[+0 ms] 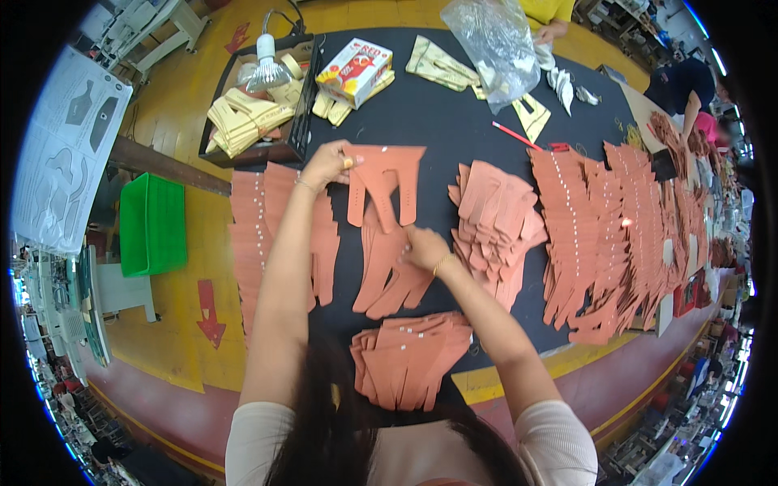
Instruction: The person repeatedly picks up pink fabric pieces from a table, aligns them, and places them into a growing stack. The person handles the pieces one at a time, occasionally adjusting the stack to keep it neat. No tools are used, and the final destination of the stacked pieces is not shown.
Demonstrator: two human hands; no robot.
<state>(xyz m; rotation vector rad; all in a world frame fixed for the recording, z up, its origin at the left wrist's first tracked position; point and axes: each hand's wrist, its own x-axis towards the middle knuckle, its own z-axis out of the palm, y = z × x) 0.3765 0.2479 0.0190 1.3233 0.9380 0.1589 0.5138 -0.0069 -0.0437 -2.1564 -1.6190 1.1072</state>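
Note:
My left hand (328, 164) pinches the upper left corner of a flat terracotta shoe-upper piece (374, 172) with cut-out strips and small punched holes. My right hand (425, 249) has its fingers curled in, near the lower tips of that piece and the right edge of a loose pile of strip-shaped pieces (377, 271); what lies between its fingertips is hidden. Closer to my body, a fanned stack of similar pieces (409, 356) carries small white marks. To the right of my right hand sits a heap of pinkish, rounded pieces (496, 219).
Long overlapping rows of pieces (579, 235) fill the table's right, more (275, 219) its left. Beyond lie a bulb lamp (267, 65), a black crate (300, 121), a box (354, 71), a plastic bag (494, 49) and a red pen (516, 135). A green bin (154, 227) stands left.

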